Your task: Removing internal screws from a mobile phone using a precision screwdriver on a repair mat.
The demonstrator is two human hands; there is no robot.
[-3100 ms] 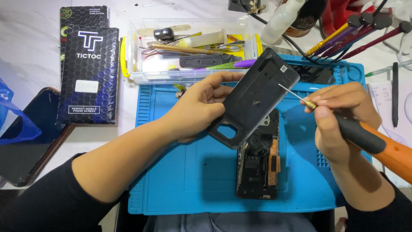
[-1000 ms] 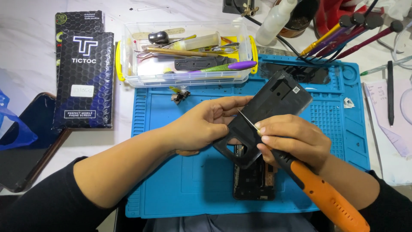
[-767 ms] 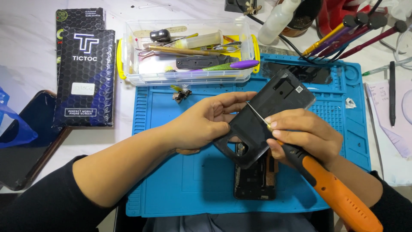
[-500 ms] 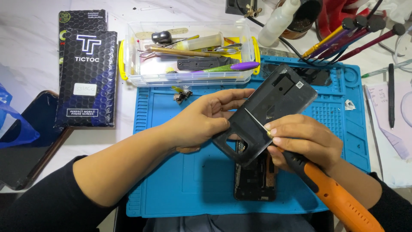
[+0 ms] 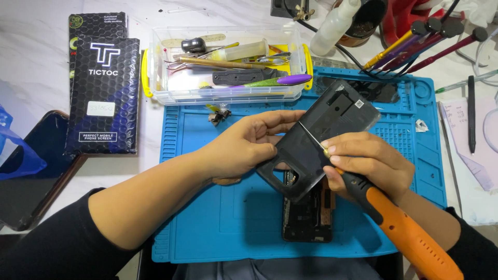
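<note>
My left hand [image 5: 244, 145] grips a black phone back cover [image 5: 321, 135] by its left edge and holds it tilted above the blue work mat [image 5: 207, 218]. My right hand [image 5: 371, 163] holds an orange and black screwdriver [image 5: 399, 228]; its thin metal tip lies across the cover's inner face, pointing up and left. Under the cover a dark opened phone body [image 5: 308, 212] lies on the mat, its upper part hidden.
A clear plastic tool box [image 5: 228, 67] with tweezers and picks stands behind the mat. Two black screen boxes [image 5: 104, 88] lie at left, next to a dark phone [image 5: 36, 176]. Brushes and tools [image 5: 425, 44], a white bottle [image 5: 334, 26] and a black pen [image 5: 471, 114] are at right.
My right hand came in from the right with the screwdriver and now rests its tip on the cover. The cover has tilted slightly; my left hand kept its grip.
</note>
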